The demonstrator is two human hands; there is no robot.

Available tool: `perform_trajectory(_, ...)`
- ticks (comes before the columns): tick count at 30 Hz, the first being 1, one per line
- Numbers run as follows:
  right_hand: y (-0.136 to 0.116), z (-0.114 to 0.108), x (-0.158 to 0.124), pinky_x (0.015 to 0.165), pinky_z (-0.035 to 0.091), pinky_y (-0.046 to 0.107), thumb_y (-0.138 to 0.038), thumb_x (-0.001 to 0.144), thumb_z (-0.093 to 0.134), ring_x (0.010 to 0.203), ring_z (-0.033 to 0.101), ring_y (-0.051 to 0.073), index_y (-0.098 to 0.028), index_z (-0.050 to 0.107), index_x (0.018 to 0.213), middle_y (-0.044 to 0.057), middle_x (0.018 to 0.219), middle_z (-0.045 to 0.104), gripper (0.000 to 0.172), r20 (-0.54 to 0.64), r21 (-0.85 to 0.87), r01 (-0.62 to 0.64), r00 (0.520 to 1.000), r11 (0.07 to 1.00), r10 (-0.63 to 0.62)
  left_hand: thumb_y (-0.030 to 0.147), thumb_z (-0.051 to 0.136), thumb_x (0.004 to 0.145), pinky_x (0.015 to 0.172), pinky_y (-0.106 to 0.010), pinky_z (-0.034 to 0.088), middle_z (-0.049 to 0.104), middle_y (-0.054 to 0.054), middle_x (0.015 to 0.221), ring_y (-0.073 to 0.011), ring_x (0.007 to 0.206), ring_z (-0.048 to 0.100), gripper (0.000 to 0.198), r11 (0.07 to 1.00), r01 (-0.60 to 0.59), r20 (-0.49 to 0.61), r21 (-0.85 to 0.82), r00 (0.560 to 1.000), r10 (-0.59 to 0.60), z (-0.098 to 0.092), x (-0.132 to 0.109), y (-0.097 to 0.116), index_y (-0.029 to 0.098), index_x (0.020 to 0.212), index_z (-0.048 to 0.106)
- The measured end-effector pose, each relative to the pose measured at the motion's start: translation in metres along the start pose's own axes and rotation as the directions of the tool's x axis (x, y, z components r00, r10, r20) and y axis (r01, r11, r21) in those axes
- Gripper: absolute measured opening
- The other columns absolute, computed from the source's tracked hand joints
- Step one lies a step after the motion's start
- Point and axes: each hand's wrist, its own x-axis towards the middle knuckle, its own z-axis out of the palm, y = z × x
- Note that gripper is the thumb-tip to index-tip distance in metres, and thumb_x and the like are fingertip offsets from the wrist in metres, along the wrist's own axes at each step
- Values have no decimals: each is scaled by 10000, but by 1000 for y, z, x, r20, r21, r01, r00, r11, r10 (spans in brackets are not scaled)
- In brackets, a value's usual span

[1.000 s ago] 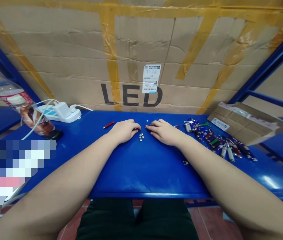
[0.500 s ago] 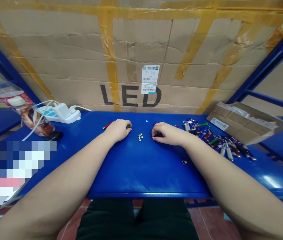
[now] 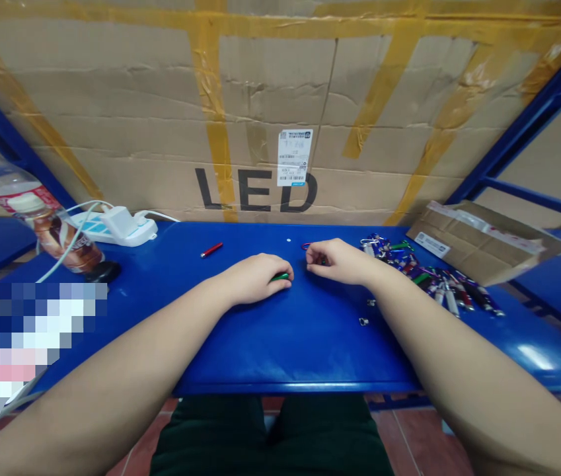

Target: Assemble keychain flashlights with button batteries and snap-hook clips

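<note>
My left hand (image 3: 256,279) is shut on a green mini flashlight (image 3: 279,277), with only its tip showing past the fingers. My right hand (image 3: 336,261) pinches a small keychain with a red ring (image 3: 304,246) between its fingertips. The two hands are close together on the blue table (image 3: 300,344). The small silver button cells no longer show and may lie under my left hand. A red mini flashlight (image 3: 211,249) lies beyond my left hand, and a single silver disc (image 3: 289,240) sits further forward.
A heap of keychain flashlights (image 3: 433,281) lies to the right, with small metal clips (image 3: 363,321) nearby. A flattened cardboard piece (image 3: 483,244) rests at the right end. A power strip (image 3: 116,231), a plastic bottle (image 3: 37,211) and a black object (image 3: 104,271) stand at the left.
My left hand has moved right and forward with the green flashlight, uncovering the red flashlight and covering the button cells' spot. My right hand has risen toward the far side with the red-ringed keychain.
</note>
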Motion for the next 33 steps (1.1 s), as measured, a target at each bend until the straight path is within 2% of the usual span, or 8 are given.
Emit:
perform_trajectory(3, -2, -1, -2, 635, 438, 280, -285, 851, 627, 664, 577, 159, -203, 626, 842, 16, 755, 675, 83, -33, 58, 34, 999, 998, -33, 277, 626, 973, 935, -360, 523, 768, -62, 1153, -247, 1045, 708, 169, 1000, -12, 7, -1, 1000, 12, 2, 1, 3, 230, 1089, 740)
perform_trajectory(7, -13, 2, -3, 693, 493, 291, -348, 859, 658, 715, 602, 159, -198, 642, 867, 19, 796, 683, 151, -116, 255, 80, 992, 964, -52, 280, 665, 952, 946, -365, 518, 776, -75, 1155, -259, 1062, 714, 206, 999, 50, -82, -6, 995, -50, 0, 1, 0, 222, 1131, 747)
perform_trajectory(10, -25, 6, -3, 731, 517, 303, -360, 857, 689, 745, 634, 160, -191, 666, 882, 24, 828, 707, 172, -161, 350, 134, 984, 927, -81, 306, 764, 881, 820, -323, 524, 781, -56, 1034, -234, 940, 722, 320, 990, 83, -124, -115, 987, -98, -1, 0, 0, 210, 1181, 714)
perform_trajectory(12, -31, 9, -3, 738, 523, 305, -351, 858, 698, 746, 646, 160, -191, 680, 887, 21, 827, 716, 165, -165, 377, 156, 981, 913, -99, 330, 804, 843, 733, -298, 504, 767, -28, 936, -207, 841, 708, 333, 979, 71, -138, -192, 986, -99, -1, -1, 2, 209, 1134, 698)
perform_trajectory(16, -37, 12, -2, 724, 523, 299, -339, 852, 721, 738, 662, 162, -195, 703, 881, 16, 815, 733, 148, -189, 387, 170, 977, 906, -103, 328, 763, 869, 729, -298, 501, 776, -22, 920, -200, 831, 712, 261, 960, 25, -169, -280, 983, -75, -1, -2, 3, 216, 1087, 673)
perform_trajectory(23, -40, 10, -3, 728, 491, 296, -315, 857, 726, 752, 673, 172, -198, 721, 785, 18, 788, 751, 138, -278, 285, 209, 952, 936, -128, 301, 749, 880, 768, -295, 523, 800, -7, 945, -182, 818, 729, 447, 939, -8, -217, -344, 974, -71, 2, -2, 0, 230, 1294, 596)
perform_trajectory(28, -40, 12, -4, 708, 503, 293, -320, 843, 733, 745, 668, 171, -190, 718, 792, 22, 787, 744, 141, -278, 383, 182, 958, 906, -75, 325, 741, 888, 768, -295, 522, 803, -17, 976, -188, 839, 734, 431, 936, -27, -243, -350, 968, -63, 1, -4, -1, 227, 1286, 609)
perform_trajectory(33, -43, 14, -3, 683, 481, 273, -273, 843, 719, 700, 654, 151, -190, 726, 764, 10, 748, 727, 115, -310, 303, 221, 943, 927, -123, 313, 737, 894, 738, -282, 509, 805, -5, 978, -169, 786, 722, 402, 949, -36, -259, -314, 965, -49, -2, -5, -1, 231, 1268, 614)
